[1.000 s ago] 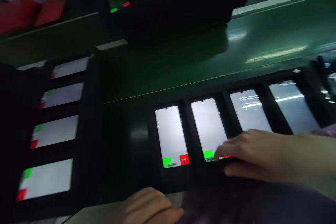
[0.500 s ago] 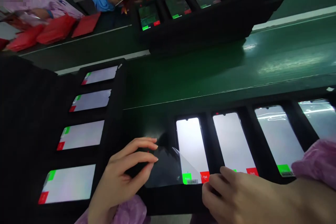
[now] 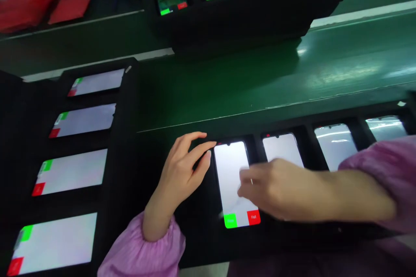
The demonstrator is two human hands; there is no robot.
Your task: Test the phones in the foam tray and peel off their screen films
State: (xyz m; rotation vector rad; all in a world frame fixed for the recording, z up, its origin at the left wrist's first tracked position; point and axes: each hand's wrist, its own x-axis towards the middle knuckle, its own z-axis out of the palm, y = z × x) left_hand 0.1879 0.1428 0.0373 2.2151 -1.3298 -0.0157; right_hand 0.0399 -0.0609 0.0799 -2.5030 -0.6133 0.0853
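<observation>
The left hand [image 3: 183, 169] is open, fingers spread, just beside a white-lit rectangular smartphone [image 3: 230, 173] lying in a black foam tray [image 3: 201, 242]. The right hand [image 3: 276, 186], relaxed and holding nothing visible, reaches across that phone's screen. More lit phones [image 3: 282, 149] fill neighbouring compartments, beside a glossy green belt worktop [image 3: 227, 91].

Single head cam, facing fwd & down, close above left hand [image 3: 182, 173], right hand [image 3: 282, 190], conveyor belt [image 3: 227, 91] ahead

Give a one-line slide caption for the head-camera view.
Right hand over a lit smartphone in a black tray, left hand beside it.
</observation>
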